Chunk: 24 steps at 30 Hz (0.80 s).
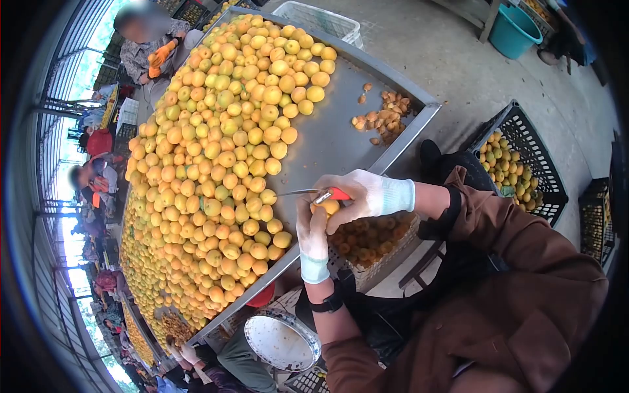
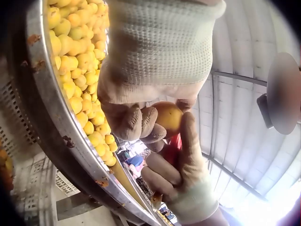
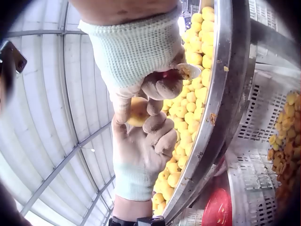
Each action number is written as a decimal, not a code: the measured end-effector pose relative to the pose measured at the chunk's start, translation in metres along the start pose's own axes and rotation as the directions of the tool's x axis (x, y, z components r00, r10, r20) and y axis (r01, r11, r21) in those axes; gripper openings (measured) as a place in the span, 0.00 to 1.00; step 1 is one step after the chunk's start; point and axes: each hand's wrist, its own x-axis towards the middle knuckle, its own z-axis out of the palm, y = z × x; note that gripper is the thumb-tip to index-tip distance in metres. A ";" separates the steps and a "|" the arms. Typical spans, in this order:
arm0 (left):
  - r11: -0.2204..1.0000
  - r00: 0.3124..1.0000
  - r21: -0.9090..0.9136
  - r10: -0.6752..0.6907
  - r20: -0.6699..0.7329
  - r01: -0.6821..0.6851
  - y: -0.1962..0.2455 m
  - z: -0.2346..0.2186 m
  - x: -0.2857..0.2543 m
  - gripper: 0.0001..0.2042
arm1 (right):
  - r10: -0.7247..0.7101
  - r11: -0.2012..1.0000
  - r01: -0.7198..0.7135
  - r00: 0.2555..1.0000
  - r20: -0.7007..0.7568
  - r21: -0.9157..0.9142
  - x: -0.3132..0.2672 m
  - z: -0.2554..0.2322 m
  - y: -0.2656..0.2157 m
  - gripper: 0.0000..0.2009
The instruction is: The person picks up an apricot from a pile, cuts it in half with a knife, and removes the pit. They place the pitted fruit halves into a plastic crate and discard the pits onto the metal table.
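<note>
An orange-yellow apricot point(image 1: 331, 207) sits between my two gloved hands, just past the table edge. My left hand point(image 1: 313, 239) holds it with curled fingers and thumb, as the left wrist view also shows of the apricot point(image 2: 169, 117). In my right hand point(image 1: 364, 194) is a small knife with a red handle point(image 1: 339, 193). Its thin blade points left, toward the fruit pile. The right thumb and fingertips are at the same apricot point(image 3: 138, 113). Both white knit gloves are stained brown at the fingers.
A large heap of apricots point(image 1: 223, 137) covers the metal-rimmed table point(image 1: 337, 124). Pits point(image 1: 386, 118) lie near its corner. Below my hands stands a white crate point(image 1: 386, 252) of opened apricots. A black crate point(image 1: 534, 144) holds more fruit to the right. Other people work along the table.
</note>
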 end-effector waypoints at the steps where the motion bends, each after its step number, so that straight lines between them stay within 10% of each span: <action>1: 1.000 1.000 -0.002 -0.001 -0.002 0.001 0.001 0.001 -0.001 0.14 | -0.008 1.000 0.009 1.000 0.002 -0.007 0.000 0.000 0.000 0.28; 10: 0.957 0.986 0.239 0.155 0.067 -0.167 -0.002 0.002 -0.008 0.14 | -0.110 0.994 0.109 0.994 -0.019 -0.025 -0.003 0.003 0.000 0.24; 12: 0.440 0.765 0.682 0.580 0.282 -0.585 -0.017 -0.003 -0.008 0.20 | -0.166 0.986 0.164 0.985 -0.045 -0.044 -0.004 0.007 0.006 0.21; 13: 0.442 0.766 0.683 0.579 0.278 -0.582 -0.018 -0.002 -0.008 0.20 | -0.225 0.973 0.220 0.972 -0.072 -0.065 -0.004 0.010 0.009 0.19; 15: 0.877 0.963 0.401 0.261 0.068 -0.266 -0.015 0.005 -0.007 0.18 | -0.168 0.985 0.174 0.970 -0.175 0.020 -0.004 0.014 0.011 0.17; 17: 0.995 0.997 0.066 0.081 -0.003 -0.081 -0.010 0.010 -0.006 0.18 | -0.121 0.980 0.166 0.937 -0.329 0.113 -0.001 0.016 0.016 0.12; 19: 0.899 0.998 -0.434 -0.049 0.042 0.063 -0.009 0.013 -0.005 0.16 | 0.001 0.947 0.100 0.949 -0.314 0.305 0.000 0.010 0.018 0.12; 21: 0.885 0.999 -0.464 -0.023 0.039 0.038 0.000 0.017 -0.003 0.17 | 0.273 0.793 -0.122 0.947 -0.170 0.597 -0.002 -0.003 0.000 0.13; 24: 0.848 0.999 -0.529 0.004 0.037 0.017 0.002 0.010 0.004 0.19 | 0.281 0.951 -0.212 0.894 -0.348 0.224 0.006 -0.020 -0.009 0.14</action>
